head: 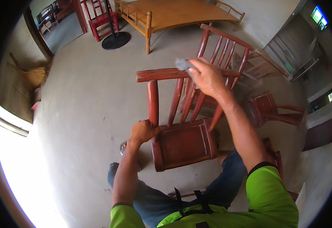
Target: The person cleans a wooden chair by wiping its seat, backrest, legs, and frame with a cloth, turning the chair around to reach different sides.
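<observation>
Before me, tilted over the floor, is a worn red wooden chair with a framed panel seat. Slanting spindles join the seat to a thick rounded rail, whose paint is scuffed along the top. My left hand grips the chair where a stout post meets the seat's corner. On the rail, my right hand holds a grey pad or folded cloth; blur hides its exact kind. Beyond that hand rises a slatted red chair back; whether it belongs to the same chair I cannot tell.
Another red chair lies on the right, near a worn wooden frame. A yellow-brown wooden bed, a black round stand base and a red chair stand farther back. A straw broom leans at left.
</observation>
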Action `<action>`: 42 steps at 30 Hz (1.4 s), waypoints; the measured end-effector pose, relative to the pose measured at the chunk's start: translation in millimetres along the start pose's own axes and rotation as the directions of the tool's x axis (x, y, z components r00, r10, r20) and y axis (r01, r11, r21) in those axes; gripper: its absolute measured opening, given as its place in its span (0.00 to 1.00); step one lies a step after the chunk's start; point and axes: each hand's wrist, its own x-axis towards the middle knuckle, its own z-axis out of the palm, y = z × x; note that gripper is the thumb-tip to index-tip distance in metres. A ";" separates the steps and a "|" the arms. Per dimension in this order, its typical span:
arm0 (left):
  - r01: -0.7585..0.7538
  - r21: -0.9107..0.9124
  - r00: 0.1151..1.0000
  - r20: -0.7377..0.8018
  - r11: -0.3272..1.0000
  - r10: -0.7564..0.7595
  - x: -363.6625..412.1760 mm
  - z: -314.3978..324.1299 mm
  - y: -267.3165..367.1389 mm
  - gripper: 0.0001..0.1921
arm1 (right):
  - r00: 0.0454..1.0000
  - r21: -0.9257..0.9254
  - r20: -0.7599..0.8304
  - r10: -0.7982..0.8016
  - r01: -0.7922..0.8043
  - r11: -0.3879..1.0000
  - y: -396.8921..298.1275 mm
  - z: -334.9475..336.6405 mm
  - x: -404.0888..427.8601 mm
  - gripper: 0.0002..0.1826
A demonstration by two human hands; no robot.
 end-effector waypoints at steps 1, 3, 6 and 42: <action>0.003 -0.007 1.000 0.004 1.000 -0.003 1.2 0.5 1.2 0.26 | 0.999 -0.036 -0.050 0.002 -0.004 0.999 22.1 -10.9 -4.7 0.16; 0.002 -0.011 1.000 0.014 1.000 -0.002 -1.3 -2.6 -0.6 0.26 | 0.985 -0.085 -0.008 0.174 -0.174 0.981 49.1 -35.6 -10.3 0.19; 0.017 -0.002 0.998 0.053 1.000 -0.017 1.0 -5.3 5.4 0.27 | 0.922 -0.161 -0.142 0.360 -0.380 0.911 118.1 -61.9 -22.7 0.24; -0.653 -0.756 0.681 -0.610 0.041 -0.405 -151.5 -103.4 135.1 0.25 | 0.778 0.826 -0.298 0.553 -0.080 0.558 -34.2 -156.5 -176.8 0.23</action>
